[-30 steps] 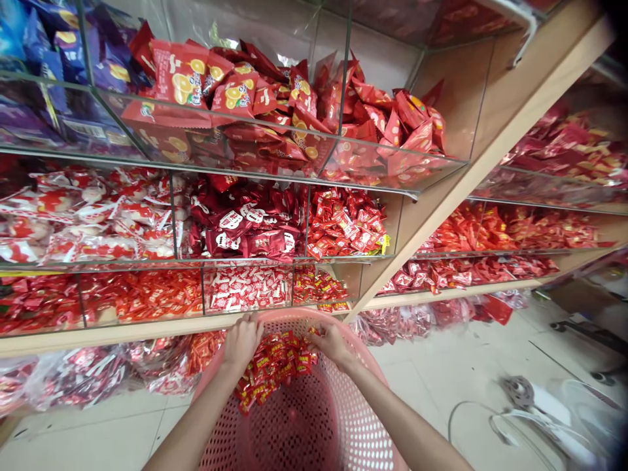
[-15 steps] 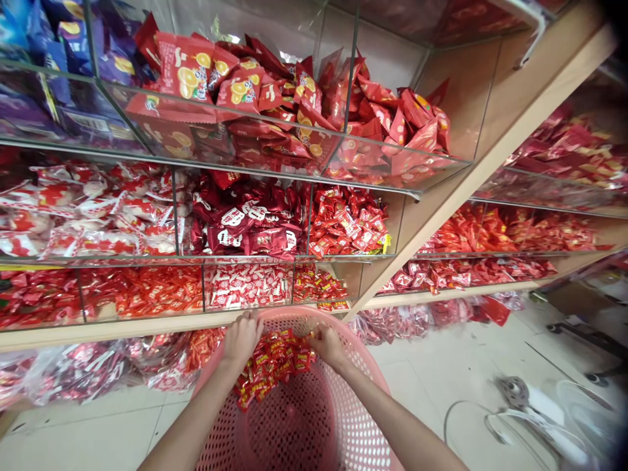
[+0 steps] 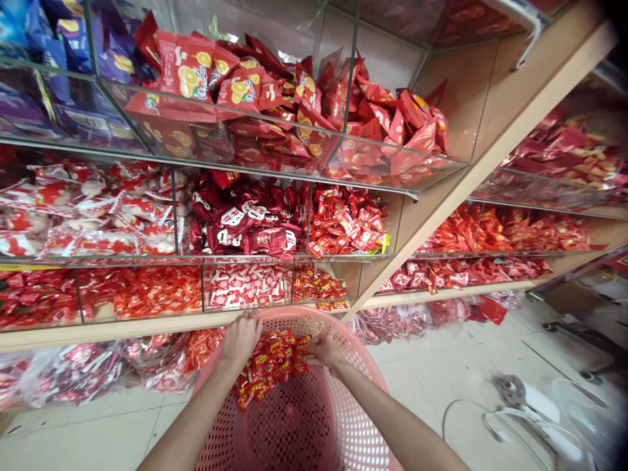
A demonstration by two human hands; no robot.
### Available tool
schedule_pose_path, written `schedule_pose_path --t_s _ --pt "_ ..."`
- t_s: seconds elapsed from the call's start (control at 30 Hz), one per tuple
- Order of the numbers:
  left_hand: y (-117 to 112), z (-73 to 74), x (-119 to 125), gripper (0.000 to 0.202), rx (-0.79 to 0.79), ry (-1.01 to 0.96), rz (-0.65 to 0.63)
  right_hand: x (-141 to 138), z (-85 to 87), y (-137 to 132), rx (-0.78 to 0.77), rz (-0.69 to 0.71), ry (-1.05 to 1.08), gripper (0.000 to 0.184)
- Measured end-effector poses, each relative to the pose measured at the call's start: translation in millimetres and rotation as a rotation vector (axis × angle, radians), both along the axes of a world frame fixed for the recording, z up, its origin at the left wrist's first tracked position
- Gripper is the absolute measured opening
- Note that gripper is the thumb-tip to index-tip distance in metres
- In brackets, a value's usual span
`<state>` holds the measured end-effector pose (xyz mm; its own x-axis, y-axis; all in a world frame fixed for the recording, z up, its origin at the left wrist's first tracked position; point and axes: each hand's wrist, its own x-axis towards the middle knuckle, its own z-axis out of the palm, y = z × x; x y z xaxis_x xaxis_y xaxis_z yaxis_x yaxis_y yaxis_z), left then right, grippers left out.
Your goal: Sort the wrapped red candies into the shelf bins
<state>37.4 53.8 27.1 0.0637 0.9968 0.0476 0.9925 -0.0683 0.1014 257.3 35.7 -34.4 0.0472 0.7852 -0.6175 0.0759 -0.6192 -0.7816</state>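
Observation:
A pink perforated plastic basket [image 3: 363, 405] stands against the shelf front. Inside it, a heap of small red and yellow wrapped candies [image 3: 275, 366] rests against the far wall, high above the bottom. My left hand [image 3: 241, 340] is closed at the far left rim of the basket, its fingers curled over the edge. On the other side, my right hand [image 3: 326, 351] reaches inside the basket, fingers bent together at the right edge of the heap. Its fingertips touch the candies and are partly hidden.
Shelves with clear dividers hold red-wrapped sweets, including orange-print packets [image 3: 191, 69] on top. Similar small candies [image 3: 318, 284] fill a bottom compartment. Bulging plastic bags [image 3: 73, 373] lie under the shelf. A slanting wooden upright [image 3: 422, 209] stands right. A white appliance with cables [image 3: 540, 399] lies on the floor.
My right hand has shifted slightly down and inward along the heap's right edge. My left hand and the basket stay where they were.

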Motion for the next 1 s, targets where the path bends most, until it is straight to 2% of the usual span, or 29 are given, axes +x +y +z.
schedule_pose_path --t_s 0.1,0.2,0.27,0.3,0.43,0.5,0.6,0.7,0.8,1.0 --pt "0 -0.3 0 0.041 0.003 -0.004 0.003 -2 -4.9 -1 0.039 0.069 -0.171 0.021" --pt "0 -0.8 -1 0.041 0.009 -0.001 0.003 1 1.5 3 0.248 0.236 -0.648 0.017" --pt "1 -1.3 -1 0.041 0.015 0.015 -0.004 4 16.6 8 0.402 0.312 -0.905 0.020" --pt "1 -1.7 -1 0.042 0.016 0.024 -0.009 6 27.1 13 0.457 0.336 -0.969 0.022" --pt "2 -4.0 -1 0.043 0.014 0.044 -0.011 6 72.9 44 0.636 0.349 -0.977 0.029" --pt "3 -5.3 -1 0.043 0.017 0.046 -0.009 3 87.2 66 0.692 0.309 -0.961 0.025" --pt "4 -6.5 -1 0.042 0.009 0.048 -0.009 -2 91.7 96 0.638 0.310 -0.981 0.015" --pt "5 -6.5 -2 0.041 -0.003 0.033 -0.005 -7 85.4 114 0.512 0.382 -1.033 0.027" --pt "5 -5.8 -1 0.041 0.007 0.022 -0.005 -10 81.4 120 0.409 0.431 -1.060 0.038" --pt "4 -6.0 2 0.040 -0.012 0.006 0.008 -11 82.3 119 0.336 0.475 -1.096 0.021"
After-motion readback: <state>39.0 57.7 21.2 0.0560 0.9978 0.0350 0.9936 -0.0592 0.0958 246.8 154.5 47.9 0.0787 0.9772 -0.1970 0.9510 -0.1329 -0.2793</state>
